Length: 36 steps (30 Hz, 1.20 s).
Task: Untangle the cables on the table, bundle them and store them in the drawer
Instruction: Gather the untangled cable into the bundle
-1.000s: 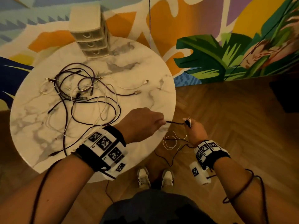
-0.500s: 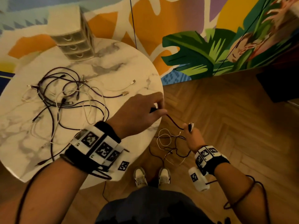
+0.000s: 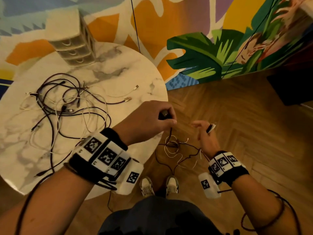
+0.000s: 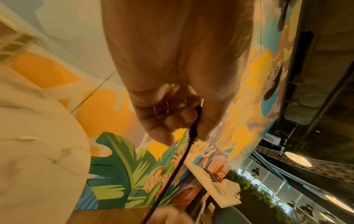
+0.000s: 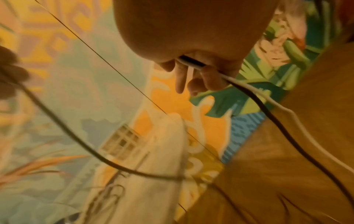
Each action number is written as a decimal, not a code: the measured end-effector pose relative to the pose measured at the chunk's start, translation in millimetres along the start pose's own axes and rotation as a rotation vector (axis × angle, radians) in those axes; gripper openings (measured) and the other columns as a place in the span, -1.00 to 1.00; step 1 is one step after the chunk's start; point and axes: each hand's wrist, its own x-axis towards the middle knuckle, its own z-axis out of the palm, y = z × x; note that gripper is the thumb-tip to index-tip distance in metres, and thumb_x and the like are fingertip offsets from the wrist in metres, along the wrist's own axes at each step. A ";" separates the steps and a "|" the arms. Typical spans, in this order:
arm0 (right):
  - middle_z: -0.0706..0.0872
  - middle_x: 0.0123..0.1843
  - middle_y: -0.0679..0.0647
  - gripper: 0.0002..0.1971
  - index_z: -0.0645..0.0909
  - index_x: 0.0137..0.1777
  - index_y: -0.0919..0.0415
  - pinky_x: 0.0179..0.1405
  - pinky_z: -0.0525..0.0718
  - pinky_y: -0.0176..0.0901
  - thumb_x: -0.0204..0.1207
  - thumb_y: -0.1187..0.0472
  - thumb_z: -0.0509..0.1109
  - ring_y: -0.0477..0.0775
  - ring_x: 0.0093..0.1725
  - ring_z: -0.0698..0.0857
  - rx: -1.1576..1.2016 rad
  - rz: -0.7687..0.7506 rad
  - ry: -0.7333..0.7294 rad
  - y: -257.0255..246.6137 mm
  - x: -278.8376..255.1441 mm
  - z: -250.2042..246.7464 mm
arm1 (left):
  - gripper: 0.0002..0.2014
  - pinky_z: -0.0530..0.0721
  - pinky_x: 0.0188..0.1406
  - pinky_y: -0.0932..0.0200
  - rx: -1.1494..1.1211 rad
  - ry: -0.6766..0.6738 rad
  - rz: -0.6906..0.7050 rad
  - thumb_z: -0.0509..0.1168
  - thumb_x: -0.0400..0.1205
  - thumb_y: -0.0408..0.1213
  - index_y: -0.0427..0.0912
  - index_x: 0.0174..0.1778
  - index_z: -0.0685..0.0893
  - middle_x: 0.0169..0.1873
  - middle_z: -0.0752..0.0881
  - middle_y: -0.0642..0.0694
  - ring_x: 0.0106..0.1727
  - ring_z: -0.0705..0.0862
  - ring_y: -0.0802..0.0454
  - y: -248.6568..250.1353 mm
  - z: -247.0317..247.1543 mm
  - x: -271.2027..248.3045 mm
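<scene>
A tangle of dark and white cables [image 3: 64, 106] lies on the round marble table [image 3: 118, 68]. My left hand [image 3: 152, 121] hovers past the table's right edge and pinches the plug end of a black cable [image 4: 193, 128]. To its right, my right hand [image 3: 205, 134] grips the ends of a black and a white cable [image 5: 193, 63], thumb pressing them. Between and below the hands a small knot of dark and white cables [image 3: 172, 146] hangs over the floor. The beige drawer unit [image 3: 72, 43] stands at the table's far side with its drawers closed.
Two loose cable ends with metal plugs [image 3: 130, 94] lie on the table near my left hand. A painted mural wall [image 3: 203, 48] rises behind. A dark box [image 3: 293, 87] stands on the wooden floor at right. My shoes [image 3: 159, 185] are below the hanging cables.
My left hand has slid along the black cable to its plug and lifted it. The hanging cables have gathered into a tighter knot between the hands. My head has turned left.
</scene>
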 end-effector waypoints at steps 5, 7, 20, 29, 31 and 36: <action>0.74 -0.38 -0.21 -0.54 0.70 -0.30 0.00 -0.30 0.56 -0.52 0.63 0.36 0.05 -0.34 -0.35 0.64 0.397 -0.161 -0.314 -86.9 -27.8 -2.1 | -0.92 0.50 -0.30 0.45 -0.008 -0.017 0.041 0.35 0.57 -0.26 -0.11 -0.07 0.72 -0.28 0.67 0.15 -0.26 0.61 0.33 19.3 24.6 16.3; 0.74 -0.42 -0.07 -0.60 0.63 -0.23 0.10 -0.32 0.62 -0.44 0.64 0.46 0.05 -0.26 -0.38 0.68 0.438 -0.145 -0.445 -99.2 -37.4 0.8 | -0.92 0.55 -0.30 0.37 -0.027 0.003 0.039 0.35 0.58 -0.26 -0.13 -0.06 0.72 -0.30 0.69 0.10 -0.30 0.61 0.33 21.8 24.5 18.3; 0.46 -0.65 -0.09 -0.58 0.44 -0.40 0.16 -0.67 0.32 -0.44 0.68 0.43 0.03 -0.23 -0.68 0.33 0.365 -0.213 -0.473 -102.1 -27.4 13.7 | -0.80 0.34 -0.11 0.19 0.253 -0.038 0.126 0.22 0.67 -0.16 -0.17 0.02 0.69 -0.23 0.51 0.10 -0.09 0.42 0.10 19.1 29.4 12.7; 0.65 -0.52 -0.22 -0.68 0.46 -0.24 0.12 -0.53 0.49 -0.51 0.66 0.47 0.09 -0.27 -0.54 0.58 0.340 -0.188 -0.384 -87.6 -28.3 17.8 | -0.60 0.37 0.27 0.08 0.520 -0.086 0.082 0.01 0.72 -0.01 0.04 0.46 0.43 0.24 0.46 0.06 0.26 0.37 0.07 18.0 39.3 10.0; 0.72 -0.28 -0.13 -0.91 0.54 -0.12 0.17 -0.34 0.62 -0.41 0.60 0.22 0.26 -0.19 -0.28 0.67 0.425 -0.203 -0.370 -91.4 -33.8 14.6 | -0.49 0.39 0.19 0.14 0.526 0.003 0.131 0.03 0.69 0.06 0.02 0.56 0.26 0.32 0.44 0.03 0.30 0.38 0.06 21.0 43.0 8.0; 0.56 0.35 0.38 -0.59 0.41 0.41 0.50 -0.04 0.45 -0.67 0.59 0.37 0.29 -0.12 0.19 0.64 0.050 -0.017 -0.384 -78.4 -35.3 11.0 | -0.75 0.31 -0.51 0.22 0.777 0.182 0.287 0.25 0.61 0.00 -0.11 -0.09 0.66 -0.20 0.68 -0.05 -0.34 0.63 0.02 28.8 59.7 13.4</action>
